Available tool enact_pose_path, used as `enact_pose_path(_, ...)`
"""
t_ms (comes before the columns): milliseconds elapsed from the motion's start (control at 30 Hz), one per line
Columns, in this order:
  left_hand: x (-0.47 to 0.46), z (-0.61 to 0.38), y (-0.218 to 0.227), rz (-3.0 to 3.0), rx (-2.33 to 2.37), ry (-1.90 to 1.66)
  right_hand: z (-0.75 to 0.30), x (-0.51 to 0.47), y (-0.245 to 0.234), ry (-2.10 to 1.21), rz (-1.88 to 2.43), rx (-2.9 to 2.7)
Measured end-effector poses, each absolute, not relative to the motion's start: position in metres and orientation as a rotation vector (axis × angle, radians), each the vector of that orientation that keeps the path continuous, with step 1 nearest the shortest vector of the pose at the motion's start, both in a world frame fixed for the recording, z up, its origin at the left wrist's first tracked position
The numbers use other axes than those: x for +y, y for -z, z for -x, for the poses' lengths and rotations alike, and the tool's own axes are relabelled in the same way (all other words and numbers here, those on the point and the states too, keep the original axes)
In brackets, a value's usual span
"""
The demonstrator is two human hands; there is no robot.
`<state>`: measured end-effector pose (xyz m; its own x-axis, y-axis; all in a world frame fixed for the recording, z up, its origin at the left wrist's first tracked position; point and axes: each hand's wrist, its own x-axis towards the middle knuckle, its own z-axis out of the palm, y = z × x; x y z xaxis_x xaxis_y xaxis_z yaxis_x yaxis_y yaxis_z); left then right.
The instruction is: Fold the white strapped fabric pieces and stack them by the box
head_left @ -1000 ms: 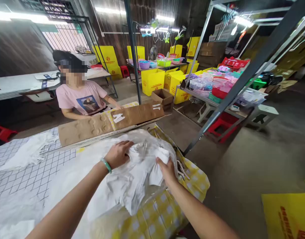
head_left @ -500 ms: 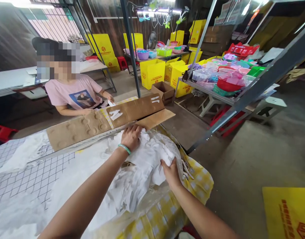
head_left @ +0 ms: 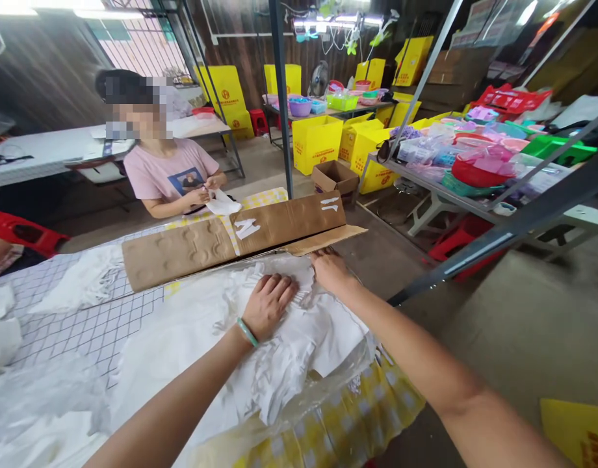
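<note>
A heap of white cloth pieces with ruffled edges lies on a clear plastic sheet on the table. My left hand, with a green bangle at the wrist, rests palm down on the heap, its fingers stretched out. At the heap's far right edge, beside the cardboard flap, my right hand has its fingers curled at the border of the white cloth; the fingertips are partly hidden. A long brown cardboard piece with white scraps on it stands along the table behind the heap.
Across the table a co-worker in a pink shirt handles a white piece. More white cloth lies at left. A slanted metal post rises on the right, before a table of coloured baskets. Yellow boxes stand behind.
My right hand has gone from the heap's right side to its far edge by the cardboard. My left hand has come nearer, onto the heap's middle. The view has shifted left.
</note>
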<state>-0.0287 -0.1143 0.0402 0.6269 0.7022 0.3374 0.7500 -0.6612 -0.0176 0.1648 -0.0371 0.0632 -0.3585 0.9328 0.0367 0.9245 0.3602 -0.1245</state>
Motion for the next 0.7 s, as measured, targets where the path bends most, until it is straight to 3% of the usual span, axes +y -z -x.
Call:
enact_pose_path(433, -0.106, 0.02, -0.054, 2.764, -1.261, 0.324, -0.137, 0.012, -0.108, -0.047, 1.579, -2.253)
enact_pose_path(700, -0.033, 0.015, -0.07, 2.711, -1.965, -0.009, -0.11, -0.001, -0.145, -0.045, 1.279, -2.257)
